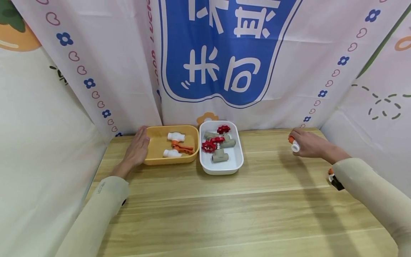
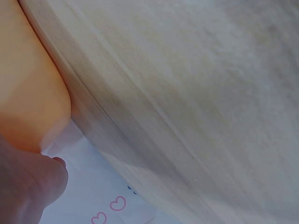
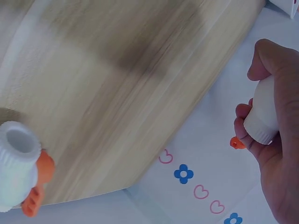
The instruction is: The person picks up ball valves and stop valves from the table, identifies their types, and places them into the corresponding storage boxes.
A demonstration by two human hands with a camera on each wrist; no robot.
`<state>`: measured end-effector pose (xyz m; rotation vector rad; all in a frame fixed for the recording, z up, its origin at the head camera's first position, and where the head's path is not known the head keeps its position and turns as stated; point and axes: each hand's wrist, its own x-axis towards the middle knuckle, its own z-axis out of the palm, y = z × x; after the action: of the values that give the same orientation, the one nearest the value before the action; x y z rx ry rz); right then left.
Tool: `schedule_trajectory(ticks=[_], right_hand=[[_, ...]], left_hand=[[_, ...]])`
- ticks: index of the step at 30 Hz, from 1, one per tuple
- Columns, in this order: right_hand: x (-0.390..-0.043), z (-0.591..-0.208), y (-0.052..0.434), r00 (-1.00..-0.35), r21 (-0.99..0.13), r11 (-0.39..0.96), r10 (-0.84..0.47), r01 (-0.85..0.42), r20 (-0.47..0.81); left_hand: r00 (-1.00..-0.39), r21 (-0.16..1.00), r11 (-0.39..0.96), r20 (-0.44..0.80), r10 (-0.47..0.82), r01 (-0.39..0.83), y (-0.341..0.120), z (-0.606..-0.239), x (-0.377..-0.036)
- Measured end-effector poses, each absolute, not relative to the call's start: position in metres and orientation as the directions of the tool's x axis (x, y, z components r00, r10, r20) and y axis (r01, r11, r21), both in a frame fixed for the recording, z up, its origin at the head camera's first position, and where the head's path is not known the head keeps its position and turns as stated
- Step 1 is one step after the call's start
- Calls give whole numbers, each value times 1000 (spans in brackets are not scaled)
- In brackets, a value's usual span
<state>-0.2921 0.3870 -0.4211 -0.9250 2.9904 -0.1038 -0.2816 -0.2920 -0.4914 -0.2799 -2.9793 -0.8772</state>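
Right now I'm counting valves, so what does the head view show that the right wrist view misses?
Only the head view shows the yellow tray, the white tray, and the left hand touching the yellow tray.

Only the right wrist view clearly shows a second white valve lying on the table.

Both show the right hand gripping a white valve and the wooden table.

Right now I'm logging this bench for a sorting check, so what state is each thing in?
Left hand: flat, fingers straight, resting against the yellow plastic tray.
Right hand: gripping a white plastic valve with orange handle.
Yellow tray: holds white, orange-handled valves.
White plastic tray: holds grey valves with red handwheels.
Second white, orange-handled valve: lying loose on the wooden table.
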Motion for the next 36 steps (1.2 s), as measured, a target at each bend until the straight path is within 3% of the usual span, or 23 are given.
schedule_trajectory(ticks=[22, 36], right_hand=[[-292, -395, 321, -778, -16, 779, -627, -627, -48], [-290, -386, 282, -664, -10, 663, -748, -748, 7]], left_hand=[[-986, 519, 839, 56, 159, 165, -294, -493, -282], [-984, 515, 838, 71, 166, 179, -293, -494, -283]])
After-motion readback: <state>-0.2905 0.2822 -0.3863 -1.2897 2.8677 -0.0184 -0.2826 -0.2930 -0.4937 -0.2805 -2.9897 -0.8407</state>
